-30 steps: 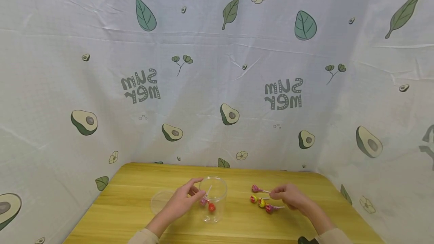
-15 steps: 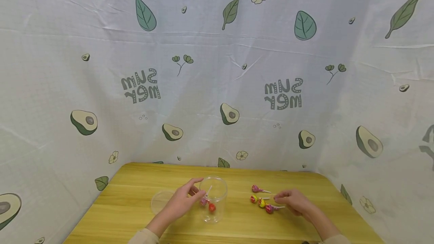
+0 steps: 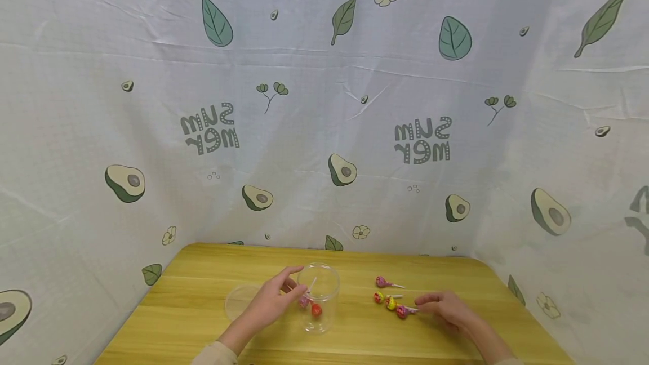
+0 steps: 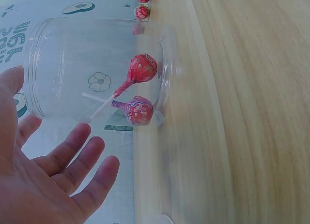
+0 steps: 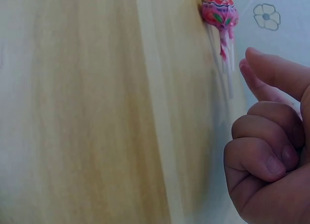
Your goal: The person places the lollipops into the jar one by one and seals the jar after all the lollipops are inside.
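Observation:
A clear plastic jar stands upright on the table. Inside it are a red lollipop and a purple lollipop. At the jar's left side is my left hand, thumb and forefinger touching the rim, the other fingers loose and off the wall. My right hand hovers beside the stick of the nearest purple-pink lollipop. Its thumb and forefinger are extended with a small gap between them, the rest curled in, and nothing is held.
Left of the jar lies a clear round lid, partly behind the left hand. More lollipops lie left of the right hand: a yellow-red one, a yellow one and a pink one farthest back. A printed curtain hangs behind the table.
My right hand has moved from the farthest lollipop's stick toward the near side, down to the nearest purple-pink lollipop. The left hand and the jar have stayed in place.

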Demonstrator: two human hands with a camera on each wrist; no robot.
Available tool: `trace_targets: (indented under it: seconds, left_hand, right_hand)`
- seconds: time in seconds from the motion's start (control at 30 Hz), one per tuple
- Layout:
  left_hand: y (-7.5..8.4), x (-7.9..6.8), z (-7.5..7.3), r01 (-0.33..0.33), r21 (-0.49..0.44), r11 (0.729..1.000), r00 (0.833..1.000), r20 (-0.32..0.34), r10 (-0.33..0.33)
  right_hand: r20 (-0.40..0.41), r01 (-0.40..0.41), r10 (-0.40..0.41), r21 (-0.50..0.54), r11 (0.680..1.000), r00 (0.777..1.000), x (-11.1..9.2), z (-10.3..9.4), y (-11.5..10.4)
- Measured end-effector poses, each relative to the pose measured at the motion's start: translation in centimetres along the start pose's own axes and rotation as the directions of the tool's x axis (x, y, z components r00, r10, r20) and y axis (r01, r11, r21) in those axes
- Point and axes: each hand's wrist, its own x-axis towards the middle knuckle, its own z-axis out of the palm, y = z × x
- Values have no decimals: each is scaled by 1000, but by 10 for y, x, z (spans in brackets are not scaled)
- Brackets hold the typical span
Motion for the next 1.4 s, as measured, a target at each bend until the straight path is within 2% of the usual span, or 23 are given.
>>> trace_targets:
  seconds: [0.23,0.57,0.93,1.13,1.4]
  left_hand:
    - [1,-1,0,11,4,1000,1000,0,-11]
    - [1,0,-1,16,2,1000,1000,-8,-16]
    - [0,1,0,6,12,1000,1000,-2,-6]
    - [0,0,1,4,15,1000,1000,-1,-4]
    - [1,0,1,-5,1,1000,1000,-8,5]
  right_hand:
    - [4,-14,14,30,999,1000,0,-1,9]
    - [-82,3,0,42,999,997,-1,-1,14]
    - [-175,-23,38,87,996,984,6,3,22]
    - [-229,-55,65,46,997,971,7,7,22]
    - [-285,-40,29,-34,999,958,10,10,22]
